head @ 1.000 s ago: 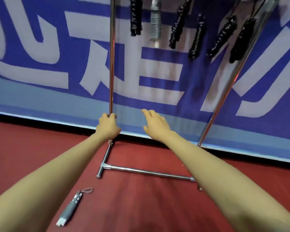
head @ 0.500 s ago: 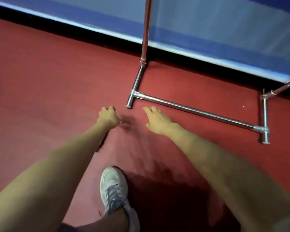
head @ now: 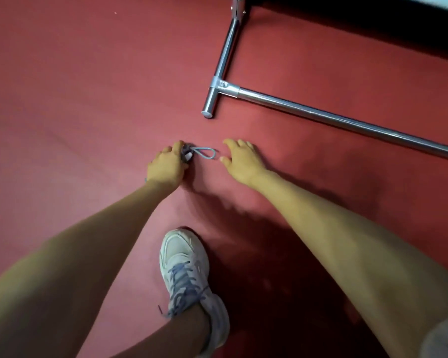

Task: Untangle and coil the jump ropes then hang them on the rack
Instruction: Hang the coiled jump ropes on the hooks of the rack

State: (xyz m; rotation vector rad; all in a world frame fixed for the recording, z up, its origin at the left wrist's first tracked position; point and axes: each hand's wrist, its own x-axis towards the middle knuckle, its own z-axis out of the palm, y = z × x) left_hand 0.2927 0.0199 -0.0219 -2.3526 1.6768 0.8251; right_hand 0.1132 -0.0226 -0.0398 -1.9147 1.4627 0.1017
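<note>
A coiled grey jump rope lies on the red floor, mostly hidden under my left hand (head: 167,166). Only its end and a small light-blue loop (head: 204,152) stick out to the right. My left hand is curled down over the bundle, fingers closed around it. My right hand (head: 241,161) hovers just right of the loop with fingers spread, holding nothing and a little apart from the loop. The chrome rack (head: 321,113) shows only its floor bars at the upper right; its top and the ropes hung on it are out of view.
The rack's foot tube (head: 219,73) ends about a hand's width beyond the loop. My white sneaker (head: 184,262) stands on the floor below my hands. Red floor stretches to the left. A dark wall base runs along the top right.
The view dropped from the rack and banner to the floor. Both hands came down to the grey rope bundle, and my left hand closed over it.
</note>
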